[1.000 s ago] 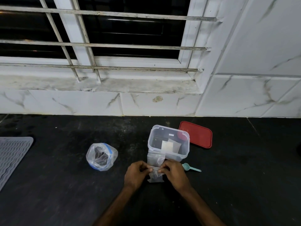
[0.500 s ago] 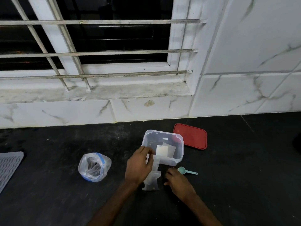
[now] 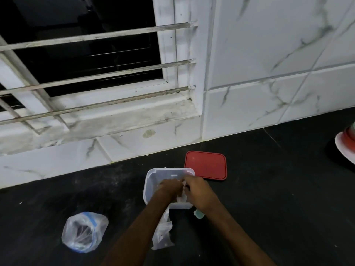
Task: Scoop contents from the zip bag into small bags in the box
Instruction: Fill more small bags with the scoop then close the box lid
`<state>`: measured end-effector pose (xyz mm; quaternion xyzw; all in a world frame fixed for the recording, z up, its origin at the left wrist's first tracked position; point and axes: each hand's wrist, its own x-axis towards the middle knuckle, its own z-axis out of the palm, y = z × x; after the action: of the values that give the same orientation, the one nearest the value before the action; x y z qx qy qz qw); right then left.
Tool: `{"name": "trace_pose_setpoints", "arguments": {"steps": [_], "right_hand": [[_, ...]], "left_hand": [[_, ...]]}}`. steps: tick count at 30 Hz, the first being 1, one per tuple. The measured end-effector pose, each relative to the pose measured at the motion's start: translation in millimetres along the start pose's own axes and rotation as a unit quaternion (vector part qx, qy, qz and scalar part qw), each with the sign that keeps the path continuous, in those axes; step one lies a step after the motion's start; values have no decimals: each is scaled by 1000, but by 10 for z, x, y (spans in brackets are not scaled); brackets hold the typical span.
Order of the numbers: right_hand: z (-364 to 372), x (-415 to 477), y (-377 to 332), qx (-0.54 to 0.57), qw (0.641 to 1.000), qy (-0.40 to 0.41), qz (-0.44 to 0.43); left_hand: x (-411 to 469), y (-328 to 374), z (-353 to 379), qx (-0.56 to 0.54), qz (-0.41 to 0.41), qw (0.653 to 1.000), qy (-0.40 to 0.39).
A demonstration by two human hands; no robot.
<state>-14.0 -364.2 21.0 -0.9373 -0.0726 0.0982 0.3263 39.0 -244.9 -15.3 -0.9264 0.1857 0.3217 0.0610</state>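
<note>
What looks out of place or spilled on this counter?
Nothing is clearly spilled. One small bag lies crumpled on the dark counter before the clear box, not inside it, and pale specks dot the counter.

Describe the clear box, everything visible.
The clear box is translucent plastic, rectangular with rounded corners, lid off, upright on the dark counter. The red lid lies flat just behind it, to the right. The left hand and right hand reach into it; their grip is blurred. Before its near wall lie small clear bags.

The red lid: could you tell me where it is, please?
Head view: the red lid lies flat on the dark counter, just behind and right of the clear box.
</note>
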Motion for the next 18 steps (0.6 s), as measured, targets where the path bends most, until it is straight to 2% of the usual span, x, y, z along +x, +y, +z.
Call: {"name": "trace_pose_setpoints", "arguments": {"steps": [2, 4, 6, 8, 10, 12, 15, 18], "right_hand": [[5, 107, -3, -25, 999, -38, 25], [-39, 178, 43, -17, 999, -37, 25], [-111, 264, 97, 23, 999, -18, 34], [-130, 336, 147, 54, 997, -13, 48], [-93, 348, 192, 88, 994, -13, 70], [-59, 355, 178, 132, 987, -11, 89], [-61, 366, -7, 159, 982, -52, 89], [-18, 342, -301, 144, 986, -61, 55]], "left_hand": [[34, 20, 4, 15, -2, 1000, 6], [83, 29, -39, 2, -13, 1000, 12], [130, -34, -115, -58, -12, 997, 51], [89, -140, -152, -172, -10, 980, 99], [-35, -227, -108, -327, -29, 934, 144], [-234, -249, -96, -467, -67, 861, 191], [-507, -283, -88, -586, -106, 765, 245], [-799, -364, -67, -668, -104, 697, 241]]}}
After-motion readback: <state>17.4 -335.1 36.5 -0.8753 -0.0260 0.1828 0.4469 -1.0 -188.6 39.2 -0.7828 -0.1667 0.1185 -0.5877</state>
